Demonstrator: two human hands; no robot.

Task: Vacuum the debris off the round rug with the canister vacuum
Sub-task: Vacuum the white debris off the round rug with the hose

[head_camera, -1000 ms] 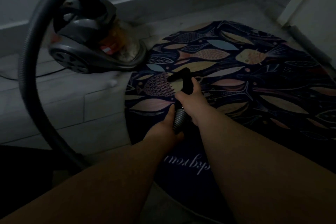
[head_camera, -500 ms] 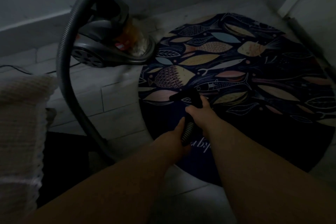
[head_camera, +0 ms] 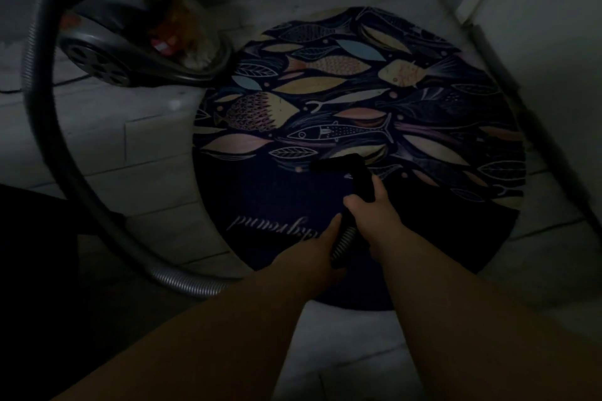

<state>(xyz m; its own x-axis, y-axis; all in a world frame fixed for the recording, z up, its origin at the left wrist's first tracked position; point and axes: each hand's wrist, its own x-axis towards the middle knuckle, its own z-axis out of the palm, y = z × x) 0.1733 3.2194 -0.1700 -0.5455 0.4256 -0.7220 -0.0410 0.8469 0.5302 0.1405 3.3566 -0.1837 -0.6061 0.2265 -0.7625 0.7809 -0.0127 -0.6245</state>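
Dark-blue round rug [head_camera: 358, 101] lies beside the canister vacuum [head_camera: 130, 42]; in this dimness no debris shows, so the sweep is perhaps midway. The right hand [head_camera: 374, 215] wraps the black nozzle [head_camera: 338, 164] and the left hand [head_camera: 312, 251] curls round the ribbed hose [head_camera: 342, 242] behind it. Since a second ago the nozzle has drawn back from the fish pattern to the rug's plain near band.

canister vacuum [head_camera: 130, 42] crowding rug [head_camera: 439, 221] upper-left edge, hose [head_camera: 58, 146] arcing left, wall [head_camera: 553, 42] right
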